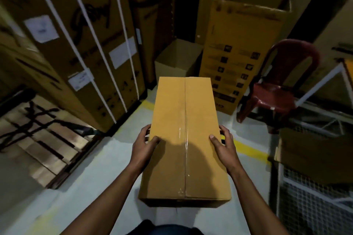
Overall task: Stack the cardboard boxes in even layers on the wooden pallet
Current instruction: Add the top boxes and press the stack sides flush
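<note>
- Head view shows us standing on the pale floor [107, 158] of a dim storeroom, with tall strapped cartons [80, 44] rising on our left and an open-topped printed carton [240, 49] ahead on the right.
- At our lower left lies the wooden pallet [44, 149]; its slats show with dark gaps between them, and what covers part of it is too blurred to tell.
- Right of centre stands a red plastic chair [277, 89], just beside the printed carton.
- We carry the long cardboard box [185, 139] in front of us, off the floor, well apart from the pallet.
- Its long axis runs straight away from us, near end at our body, far end toward the cartons; the taped seam [185, 120] runs along that axis and faces up.
- Our left hand [145, 145] grips the left edge, thumb on top and fingers curled down the side; our right hand [222, 143] mirrors it on the right edge.
- Judging the step as carrying to the pallet, we should turn left, keep the box level, and set it square with the pallet's edge so the layers stay even.
- Both grips sit near the middle, so the far end could dip; we should lower slowly.
</note>
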The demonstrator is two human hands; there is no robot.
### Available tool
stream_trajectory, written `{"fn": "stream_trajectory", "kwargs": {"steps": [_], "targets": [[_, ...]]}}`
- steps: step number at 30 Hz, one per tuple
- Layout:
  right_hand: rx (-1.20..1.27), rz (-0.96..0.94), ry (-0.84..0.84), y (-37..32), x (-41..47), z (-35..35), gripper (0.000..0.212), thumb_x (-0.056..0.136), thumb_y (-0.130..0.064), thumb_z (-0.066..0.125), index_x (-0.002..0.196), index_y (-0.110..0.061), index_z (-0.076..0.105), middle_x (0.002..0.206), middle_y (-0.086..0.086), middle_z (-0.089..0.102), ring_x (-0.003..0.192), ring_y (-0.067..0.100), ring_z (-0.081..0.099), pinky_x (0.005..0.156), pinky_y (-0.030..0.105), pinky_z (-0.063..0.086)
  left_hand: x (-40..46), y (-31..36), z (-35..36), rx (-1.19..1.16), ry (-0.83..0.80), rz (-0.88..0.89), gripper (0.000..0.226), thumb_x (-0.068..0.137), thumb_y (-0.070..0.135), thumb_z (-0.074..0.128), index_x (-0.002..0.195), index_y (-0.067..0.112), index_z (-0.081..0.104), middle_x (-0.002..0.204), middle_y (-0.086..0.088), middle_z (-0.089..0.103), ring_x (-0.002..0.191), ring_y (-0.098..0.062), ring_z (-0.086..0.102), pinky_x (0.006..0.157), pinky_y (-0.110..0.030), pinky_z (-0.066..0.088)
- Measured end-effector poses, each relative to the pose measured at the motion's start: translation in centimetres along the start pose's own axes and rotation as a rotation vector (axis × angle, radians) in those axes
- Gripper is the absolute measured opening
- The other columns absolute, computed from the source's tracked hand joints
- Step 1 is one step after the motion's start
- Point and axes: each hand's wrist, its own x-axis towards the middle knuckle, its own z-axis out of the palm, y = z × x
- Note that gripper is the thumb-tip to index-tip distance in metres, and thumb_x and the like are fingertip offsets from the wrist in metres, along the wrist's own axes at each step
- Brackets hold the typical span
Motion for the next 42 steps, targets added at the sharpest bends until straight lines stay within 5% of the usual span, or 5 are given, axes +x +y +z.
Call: {"fn": "stream_trajectory", "kwargs": {"steps": [12,17,22,36,42], "targets": [[-0.071,-0.18,-0.351,-8.2,2.7,18.1,0.049,0.099,-0.048,0.063,0.141,-0.056,0.04,0.146,-0.01,0.043,0.125,0.021,0.052,0.101,0.049,0.051,-1.9,-3.5,-16.7,-0.151,0.375,-0.115,0.051,0.094,0.038,0.064,0.14,0.053,0.047,0.135,0.008,0.06,0.115,-0.018,0.06,0.095,-0.046,0.053],[-0.097,-0.239,-0.547,-11.1,1.5,28.1,0.054,0.099,-0.047,0.064,0.148,-0.045,0.041,0.145,-0.009,0.045,0.12,0.02,0.053,0.091,0.039,0.049,-5.5,-6.8,-23.9,-0.219,0.582,-0.17,0.053,0.096,0.03,0.064,0.144,0.046,0.049,0.14,0.009,0.06,0.109,-0.011,0.064,0.086,-0.039,0.055],[-0.17,-0.326,-0.77,-13.2,-0.2,37.4,0.055,0.096,-0.054,0.063,0.146,-0.049,0.041,0.147,-0.008,0.044,0.121,0.019,0.054,0.097,0.047,0.053,-9.7,-9.3,-29.1,-0.281,0.797,-0.248,0.053,0.097,0.026,0.061,0.147,0.041,0.049,0.133,0.009,0.06,0.101,0.0,0.06,0.072,-0.026,0.049],[-0.287,-0.556,-1.385,-19.8,-8.0,59.9,0.058,0.097,-0.047,0.064,0.149,-0.04,0.042,0.147,-0.005,0.045,0.126,0.02,0.051,0.099,0.041,0.047,-17.5,-14.4,-35.9,-0.502,1.411,-0.43,0.041,0.091,0.026,0.065,0.119,0.055,0.058,0.12,0.018,0.066,0.102,-0.008,0.065,0.08,-0.035,0.057],[-0.314,-0.626,-1.61,-22.1,-11.8,66.6,0.056,0.099,-0.041,0.063,0.151,-0.037,0.041,0.138,-0.009,0.046,0.116,0.013,0.051,0.09,0.033,0.044,-18.6,-15.1,-36.6,-0.551,1.663,-0.505,0.049,0.093,0.023,0.066,0.138,0.041,0.055,0.117,0.015,0.067,0.102,-0.004,0.064,0.084,-0.032,0.053]]}}
